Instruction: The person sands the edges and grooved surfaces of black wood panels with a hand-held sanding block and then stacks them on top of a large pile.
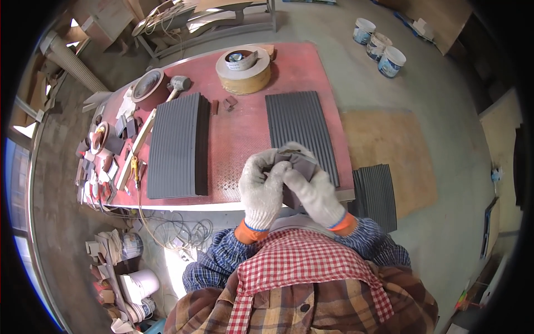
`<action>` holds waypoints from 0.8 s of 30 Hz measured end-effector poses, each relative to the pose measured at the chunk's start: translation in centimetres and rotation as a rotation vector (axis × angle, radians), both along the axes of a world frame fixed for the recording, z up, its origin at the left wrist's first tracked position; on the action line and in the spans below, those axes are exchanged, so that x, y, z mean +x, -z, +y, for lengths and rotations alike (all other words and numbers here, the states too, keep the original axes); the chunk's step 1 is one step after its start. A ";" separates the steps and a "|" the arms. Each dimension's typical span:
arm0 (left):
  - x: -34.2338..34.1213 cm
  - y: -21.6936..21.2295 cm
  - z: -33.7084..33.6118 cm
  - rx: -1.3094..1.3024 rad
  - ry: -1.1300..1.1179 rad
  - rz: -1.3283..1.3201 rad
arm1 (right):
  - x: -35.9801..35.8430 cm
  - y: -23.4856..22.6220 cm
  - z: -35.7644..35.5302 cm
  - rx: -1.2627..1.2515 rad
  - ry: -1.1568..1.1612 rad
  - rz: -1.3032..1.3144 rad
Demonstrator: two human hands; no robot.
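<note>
Both gloved hands, left (261,186) and right (314,192), are pinched together on a small dark piece (300,164) over the red tabletop's (239,139) near edge, ribbed stacks at 10 (178,147) and 12 o'clock (300,131).

Both gloved hands, left hand (261,186) and right hand (316,192), pinch a small dark piece (300,164) above the red table (239,133) edge | ribbed grey stack (177,146) to the left, ribbed grey sheet (300,131) just behind the hands | tape roll (243,69) at far edge | three buckets (378,45) on floor
</note>
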State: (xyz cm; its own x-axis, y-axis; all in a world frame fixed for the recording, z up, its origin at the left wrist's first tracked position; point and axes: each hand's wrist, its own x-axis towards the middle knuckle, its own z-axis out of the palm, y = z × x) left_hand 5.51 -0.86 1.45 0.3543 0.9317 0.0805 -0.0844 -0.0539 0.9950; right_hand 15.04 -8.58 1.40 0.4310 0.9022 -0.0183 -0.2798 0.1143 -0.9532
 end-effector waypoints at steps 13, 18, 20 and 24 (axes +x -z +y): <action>1.9 0.6 -3.1 -0.335 0.155 -0.172 | 5.3 0.3 -2.1 -0.094 -0.021 0.210; 3.6 2.3 -4.9 -0.441 0.027 -0.262 | 7.0 1.8 -3.1 -0.201 0.170 0.403; 3.8 3.0 -5.9 -0.451 0.086 -0.161 | 7.2 2.8 -3.5 -0.225 0.215 0.402; 4.6 4.7 -7.3 -0.459 0.146 0.080 | 7.5 5.0 -4.1 -0.253 0.199 0.354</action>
State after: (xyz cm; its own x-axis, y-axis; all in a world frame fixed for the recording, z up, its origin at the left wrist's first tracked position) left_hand 10.08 -8.14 -3.20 0.4725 0.8046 -0.3596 0.0194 0.3984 0.9170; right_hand 22.58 -12.72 -3.61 0.5225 0.7512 -0.4034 -0.5883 -0.0248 -0.8082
